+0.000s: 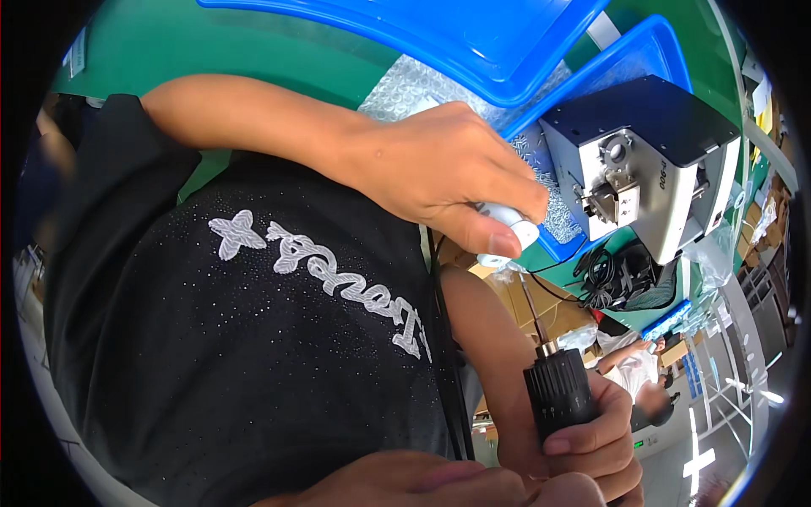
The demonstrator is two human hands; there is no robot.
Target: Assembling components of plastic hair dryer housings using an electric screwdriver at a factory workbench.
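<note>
My left hand (460,173) reaches in from the upper left, thumb and fingers closed around a small rounded white plastic part (507,226). Below it, my right hand (604,431) grips the ribbed black body of an electric screwdriver (557,389). The screwdriver points up, and its thin bit (530,306) ends at the underside of the white part. Whether a screw sits at the tip is too small to tell. Fingers and palm hide much of the part.
A black and silver screw feeder (621,182) stands on the green table (279,46), beside a blue tray with loose small screws (557,207). Blue bins (473,38) and bubble wrap (405,84) lie beyond my left hand. Black cables (604,275) are bunched nearby. Another person (634,372) is at the right.
</note>
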